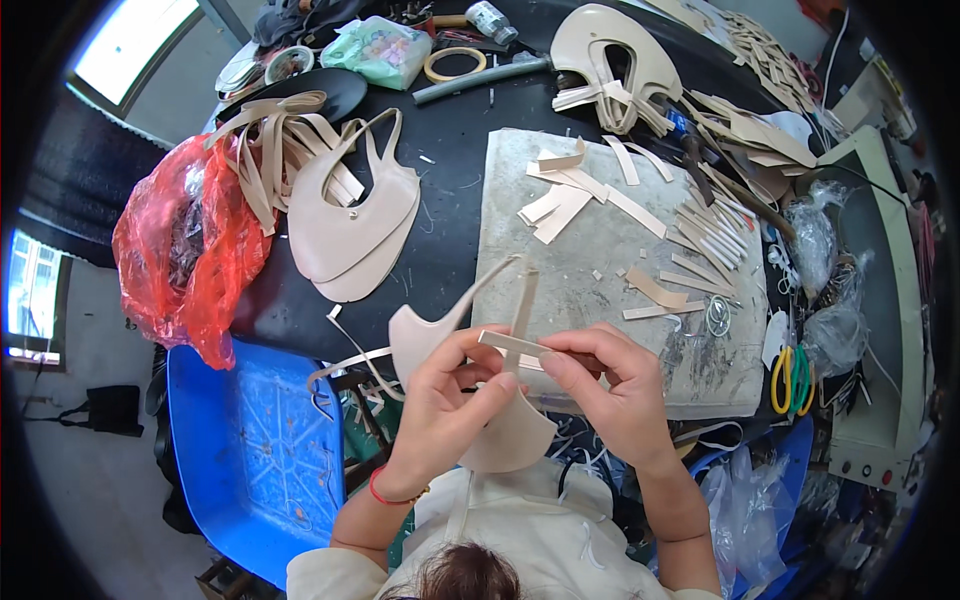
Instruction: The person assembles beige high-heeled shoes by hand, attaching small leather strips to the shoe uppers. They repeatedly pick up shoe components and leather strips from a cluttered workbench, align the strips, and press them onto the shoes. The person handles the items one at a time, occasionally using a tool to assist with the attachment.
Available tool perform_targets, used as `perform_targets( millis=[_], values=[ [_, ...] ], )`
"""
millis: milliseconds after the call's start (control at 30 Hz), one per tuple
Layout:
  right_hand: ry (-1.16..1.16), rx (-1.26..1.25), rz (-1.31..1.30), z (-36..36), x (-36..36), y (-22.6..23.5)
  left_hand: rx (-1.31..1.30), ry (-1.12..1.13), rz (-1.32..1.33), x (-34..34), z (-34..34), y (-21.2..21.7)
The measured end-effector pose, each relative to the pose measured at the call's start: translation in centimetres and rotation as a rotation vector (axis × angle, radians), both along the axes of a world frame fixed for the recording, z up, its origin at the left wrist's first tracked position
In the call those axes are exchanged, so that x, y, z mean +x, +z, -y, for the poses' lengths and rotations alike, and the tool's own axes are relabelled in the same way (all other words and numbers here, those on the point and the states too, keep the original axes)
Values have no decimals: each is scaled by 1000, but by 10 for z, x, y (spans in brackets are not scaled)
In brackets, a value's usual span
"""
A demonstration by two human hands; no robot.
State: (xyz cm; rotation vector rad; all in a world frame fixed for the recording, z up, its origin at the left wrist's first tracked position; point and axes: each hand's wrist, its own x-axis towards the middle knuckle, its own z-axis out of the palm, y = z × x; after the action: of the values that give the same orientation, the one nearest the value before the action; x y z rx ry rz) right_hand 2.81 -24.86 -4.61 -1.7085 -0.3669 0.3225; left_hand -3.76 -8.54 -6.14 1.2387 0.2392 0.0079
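My left hand [450,390] and my right hand [612,385] meet in front of my chest, fingers pinched. Between them they hold a short beige strip [512,345], which lies across a narrow strap [525,305] of a beige leather-like bag piece [510,440]. The right thumb and index finger grip the strip's right end; the left fingers are at its left end and against the strap. A curved part of the same beige material [415,335] shows just beyond the left hand. Part of the piece is hidden behind my hands.
A worn pale slab [600,270] carries loose beige strips [560,200]. Stacked bag pieces [350,230] lie left on the black table, beside a red plastic bag [190,250]. A blue tub [250,450] stands lower left. Scissors [795,380] hang at right, near a grey-green machine [880,300].
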Motion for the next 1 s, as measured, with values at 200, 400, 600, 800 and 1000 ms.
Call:
perform_targets(
  millis=[200, 400, 600, 800, 1000],
  values=[
    [48, -12, -18, -4, 1, 0, 18, -49, -18, -1, 2, -2],
    [42, 1, -45, -6, 1, 0, -33, -45, -67, -4, -1, -5],
    [52, -63, 75, 0, -12, -2, -133, 35, -118, -5, 1, -8],
    [-54, -119, 108, -2, -24, -5, 185, -81, -47, -8, 11, 6],
    [-84, -137, -61, 3, -31, -3, 30, -93, -80, -15, 12, -11]
  ],
)
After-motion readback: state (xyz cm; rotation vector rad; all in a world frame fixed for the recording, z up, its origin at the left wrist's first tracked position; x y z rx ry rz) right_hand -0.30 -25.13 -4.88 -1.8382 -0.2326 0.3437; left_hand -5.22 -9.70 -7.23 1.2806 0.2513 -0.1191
